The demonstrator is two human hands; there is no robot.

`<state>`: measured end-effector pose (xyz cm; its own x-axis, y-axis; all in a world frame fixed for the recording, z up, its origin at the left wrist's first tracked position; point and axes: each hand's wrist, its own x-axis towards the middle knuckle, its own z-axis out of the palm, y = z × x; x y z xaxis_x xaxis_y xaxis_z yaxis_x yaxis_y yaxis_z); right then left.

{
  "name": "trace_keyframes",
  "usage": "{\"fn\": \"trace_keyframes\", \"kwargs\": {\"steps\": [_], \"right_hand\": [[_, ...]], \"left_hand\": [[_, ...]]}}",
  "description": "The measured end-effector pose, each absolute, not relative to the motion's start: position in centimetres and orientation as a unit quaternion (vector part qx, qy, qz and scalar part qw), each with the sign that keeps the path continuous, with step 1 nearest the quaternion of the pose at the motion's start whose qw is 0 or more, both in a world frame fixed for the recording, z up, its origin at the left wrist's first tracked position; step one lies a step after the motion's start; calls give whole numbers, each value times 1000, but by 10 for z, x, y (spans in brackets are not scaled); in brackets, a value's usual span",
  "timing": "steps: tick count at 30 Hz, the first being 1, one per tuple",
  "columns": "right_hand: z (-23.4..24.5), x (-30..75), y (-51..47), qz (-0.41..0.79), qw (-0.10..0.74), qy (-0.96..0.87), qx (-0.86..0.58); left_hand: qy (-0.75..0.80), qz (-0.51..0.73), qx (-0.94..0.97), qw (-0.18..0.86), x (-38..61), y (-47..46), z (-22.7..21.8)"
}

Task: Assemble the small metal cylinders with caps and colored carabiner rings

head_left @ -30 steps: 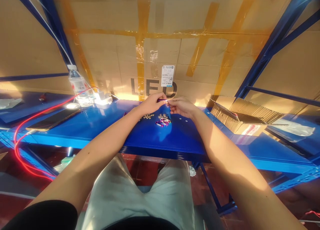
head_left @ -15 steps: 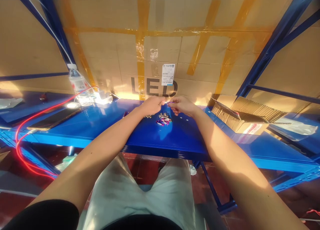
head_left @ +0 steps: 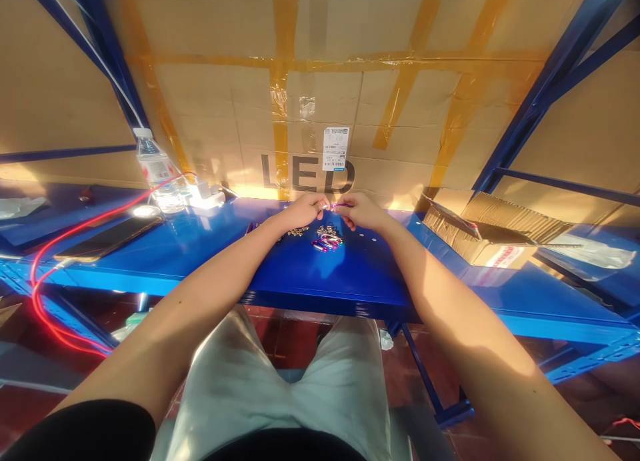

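Observation:
Above the blue tabletop, my left hand pinches a small silvery piece between thumb and fingertips. Facing it, my right hand is closed on a slim, shiny purple metal piece, whose end points toward the left fingers. The exact kind of either piece is too small to make out. Just below the hands lies a little pile of shiny purple-pink metal pieces. Small gold-coloured metal parts lie beside my left wrist, partly hidden by the forearm.
On the left are a water bottle, a phone and a red cable. An opened cardboard box stands at the right. Behind the table rises a large taped cardboard sheet, between blue metal posts.
My hands have drawn slightly apart, and a small gap shows between the fingertips where the pieces met before. The gold-coloured parts show a little more beside my left wrist.

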<state>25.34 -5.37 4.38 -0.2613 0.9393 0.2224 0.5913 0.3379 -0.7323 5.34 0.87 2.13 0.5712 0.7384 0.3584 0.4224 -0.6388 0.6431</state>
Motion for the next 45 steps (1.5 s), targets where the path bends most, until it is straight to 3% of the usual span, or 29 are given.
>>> {"fn": "trace_keyframes", "kwargs": {"steps": [16,25,34,45], "right_hand": [[38,255,-50,255,315,-764,-503],[38,253,-51,267,304,-758,-511],[40,250,-56,259,294,-756,-524],[44,249,-58,265,279,-752,-536]], "left_hand": [[366,323,855,176,30,17,30],[451,171,874,62,-13,39,31],[457,115,881,-28,-7,50,23],[364,63,921,-125,17,54,18]]}}
